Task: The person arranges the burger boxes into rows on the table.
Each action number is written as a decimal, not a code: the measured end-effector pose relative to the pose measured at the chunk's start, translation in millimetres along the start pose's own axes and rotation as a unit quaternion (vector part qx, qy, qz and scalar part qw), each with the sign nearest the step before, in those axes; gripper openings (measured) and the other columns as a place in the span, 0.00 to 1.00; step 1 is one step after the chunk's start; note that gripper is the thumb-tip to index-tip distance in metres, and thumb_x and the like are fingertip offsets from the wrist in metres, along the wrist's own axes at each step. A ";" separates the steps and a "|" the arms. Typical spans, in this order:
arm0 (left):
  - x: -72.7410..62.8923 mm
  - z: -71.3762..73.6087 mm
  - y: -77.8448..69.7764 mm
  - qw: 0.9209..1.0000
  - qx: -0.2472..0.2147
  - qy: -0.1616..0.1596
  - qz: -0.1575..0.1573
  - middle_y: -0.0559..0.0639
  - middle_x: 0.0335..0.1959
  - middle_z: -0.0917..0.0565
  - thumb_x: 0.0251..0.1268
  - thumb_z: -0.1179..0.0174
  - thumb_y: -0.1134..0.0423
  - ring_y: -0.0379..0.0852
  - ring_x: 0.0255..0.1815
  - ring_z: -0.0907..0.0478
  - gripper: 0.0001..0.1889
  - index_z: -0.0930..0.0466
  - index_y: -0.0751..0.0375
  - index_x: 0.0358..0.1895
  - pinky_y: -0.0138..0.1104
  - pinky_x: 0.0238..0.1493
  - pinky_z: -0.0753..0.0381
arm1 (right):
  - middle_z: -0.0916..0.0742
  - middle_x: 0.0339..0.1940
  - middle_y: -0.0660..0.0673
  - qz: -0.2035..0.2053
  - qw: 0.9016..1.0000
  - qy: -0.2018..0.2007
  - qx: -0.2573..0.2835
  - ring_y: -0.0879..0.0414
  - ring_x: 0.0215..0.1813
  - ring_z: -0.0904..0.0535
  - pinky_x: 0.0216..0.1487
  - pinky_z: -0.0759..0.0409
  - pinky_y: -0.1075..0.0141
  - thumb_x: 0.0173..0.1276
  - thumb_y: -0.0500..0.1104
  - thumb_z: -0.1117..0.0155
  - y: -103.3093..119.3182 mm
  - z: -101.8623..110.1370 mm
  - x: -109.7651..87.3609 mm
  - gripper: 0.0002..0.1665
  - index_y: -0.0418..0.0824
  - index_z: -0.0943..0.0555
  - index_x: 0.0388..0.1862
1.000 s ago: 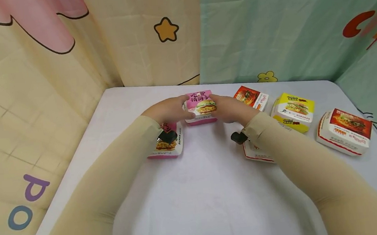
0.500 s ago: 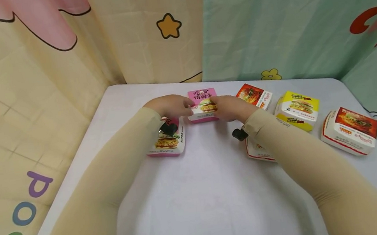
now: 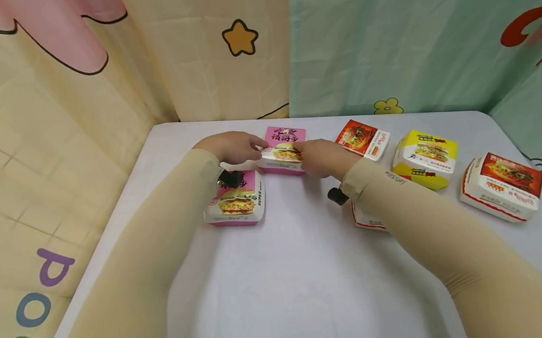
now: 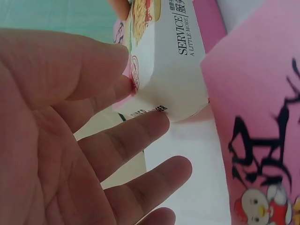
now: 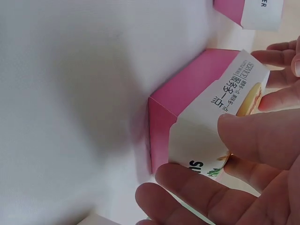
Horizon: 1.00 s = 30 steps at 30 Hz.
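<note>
A pink and white burger box sits near the back middle of the table, turned slightly. At its left end is my left hand, whose fairly straight fingertips meet the box's white side in the left wrist view. My right hand touches the opposite end. The right wrist view has its thumb against the white face and the fingers extended beside the corner. A second pink and white burger box stands below my left wrist, partly covered by the wrist camera.
To the right stand a red and white box, a yellow and white box and another red and white box. My right forearm mostly hides one more white box. Curtains hang behind the white table.
The back pink box has shifted a little left and turned, its front edge now sloping down to the right. My left hand has moved left, exposing more of the second pink box.
</note>
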State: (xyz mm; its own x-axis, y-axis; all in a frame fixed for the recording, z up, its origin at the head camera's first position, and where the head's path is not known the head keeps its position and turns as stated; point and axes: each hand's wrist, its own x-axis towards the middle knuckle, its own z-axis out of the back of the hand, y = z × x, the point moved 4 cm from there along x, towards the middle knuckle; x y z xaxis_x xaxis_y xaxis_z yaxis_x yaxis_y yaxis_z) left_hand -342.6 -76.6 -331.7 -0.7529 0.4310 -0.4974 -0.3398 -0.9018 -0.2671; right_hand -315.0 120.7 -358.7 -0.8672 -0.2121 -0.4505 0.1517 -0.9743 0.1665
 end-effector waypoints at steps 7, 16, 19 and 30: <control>-2.6 1.8 5.2 1.000 -0.007 0.002 0.014 0.50 0.85 0.38 0.80 0.50 0.46 0.56 0.84 0.42 0.29 0.34 0.36 0.81 0.58 0.83 0.44 | 0.29 0.82 0.37 0.003 1.000 -0.003 -0.006 0.43 0.66 0.27 0.74 0.27 0.46 0.80 0.44 0.48 6.1 -0.6 0.1 0.42 0.54 0.47 0.89; -0.2 -1.8 8.4 0.999 -0.023 -0.010 0.020 0.52 0.84 0.35 0.77 0.46 0.44 0.57 0.84 0.41 0.34 0.39 0.41 0.84 0.58 0.84 0.44 | 0.27 0.81 0.39 0.018 0.998 -0.032 0.051 0.42 0.74 0.29 0.80 0.33 0.43 0.79 0.46 0.42 7.1 0.9 2.3 0.39 0.54 0.38 0.86; 1.4 -4.1 9.5 0.999 -0.028 -0.009 0.028 0.53 0.84 0.37 0.77 0.46 0.43 0.57 0.84 0.41 0.35 0.40 0.41 0.84 0.58 0.83 0.43 | 0.28 0.79 0.38 0.015 0.996 -0.062 0.062 0.41 0.73 0.28 0.77 0.29 0.43 0.78 0.47 0.38 4.9 2.9 5.1 0.39 0.54 0.37 0.85; 2.2 -4.9 6.1 0.998 -0.040 -0.024 0.031 0.52 0.84 0.36 0.76 0.44 0.41 0.55 0.83 0.40 0.36 0.40 0.42 0.84 0.57 0.84 0.44 | 0.41 0.86 0.37 0.016 0.996 -0.073 0.043 0.35 0.79 0.38 0.78 0.33 0.37 0.76 0.53 0.34 4.2 0.7 11.3 0.43 0.55 0.38 0.85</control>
State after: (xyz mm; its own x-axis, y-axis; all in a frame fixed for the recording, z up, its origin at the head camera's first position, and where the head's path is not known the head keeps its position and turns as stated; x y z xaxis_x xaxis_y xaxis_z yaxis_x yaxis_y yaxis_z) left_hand -343.6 -81.0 -338.4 -0.7984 0.3706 -0.4746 -0.2471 -0.9204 -0.3031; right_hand -324.5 114.3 -362.6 -0.9232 -0.2235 -0.3128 0.1446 -0.9557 0.2563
